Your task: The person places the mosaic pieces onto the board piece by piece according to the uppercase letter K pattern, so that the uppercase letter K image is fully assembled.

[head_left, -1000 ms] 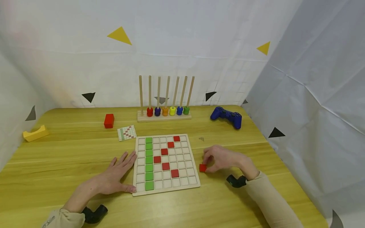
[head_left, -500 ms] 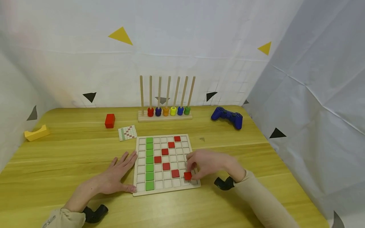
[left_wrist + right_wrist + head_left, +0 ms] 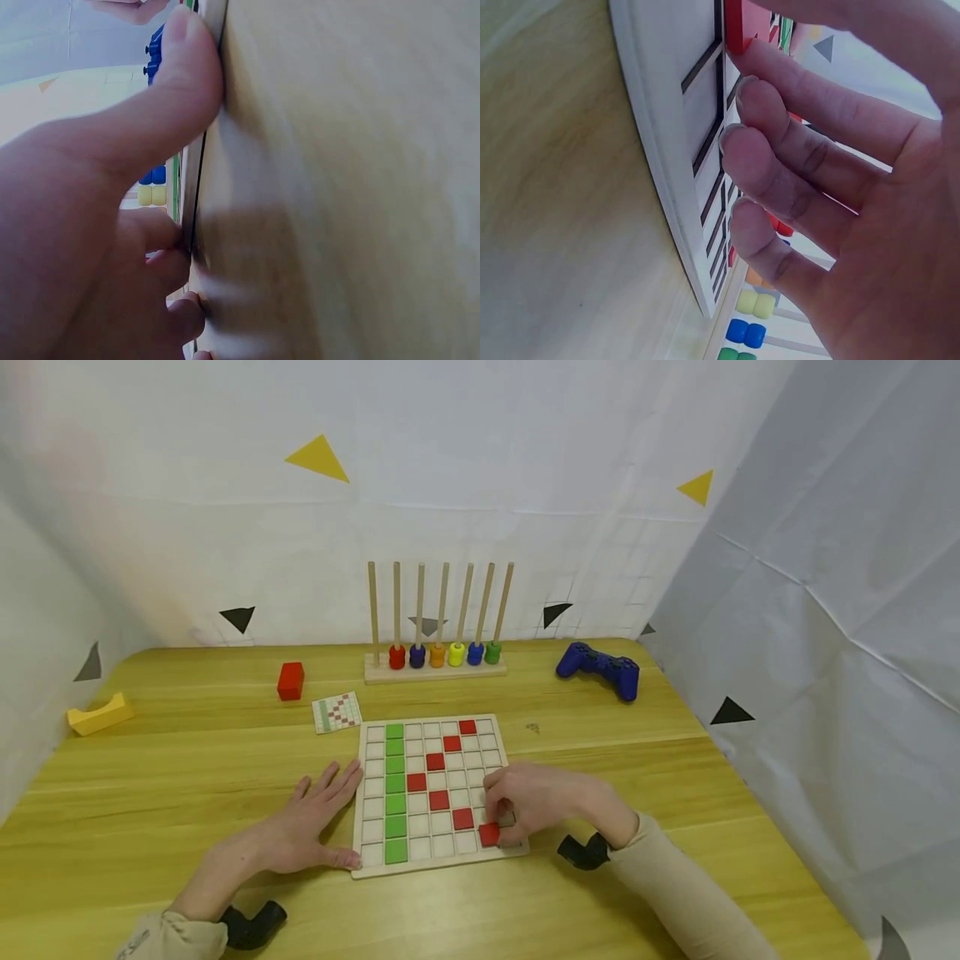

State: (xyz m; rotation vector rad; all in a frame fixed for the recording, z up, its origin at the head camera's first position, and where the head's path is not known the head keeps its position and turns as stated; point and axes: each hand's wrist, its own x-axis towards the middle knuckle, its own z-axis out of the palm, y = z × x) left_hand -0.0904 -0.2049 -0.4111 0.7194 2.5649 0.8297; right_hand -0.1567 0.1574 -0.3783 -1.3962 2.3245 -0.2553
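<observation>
The light wooden counter carries the square white grid board with a pale wooden frame, set directly in front of me. On the board, a column of green square tiles fills the second file from the left. A line of red square tiles runs from the far right corner down to mid-board, then turns back toward the near right.

My left hand lies flat on the counter, fingers straight and released, with the thumb against the board's left edge; the left wrist view confirms this contact. It braces the board.

My right hand has its grip closed on one small red square tile, pinched between thumb and fingertips. The tile sits at the near right cell of the board, one step diagonally beyond the last red tile. The right wrist view shows it still partly raised above the cell wall.

Step in hand, as I judge it: seating this tile to extend the red diagonal. The next move calls for pressing the tile level into its cell, then releasing the pinch without dragging it, while the left hand holds the board steady.
</observation>
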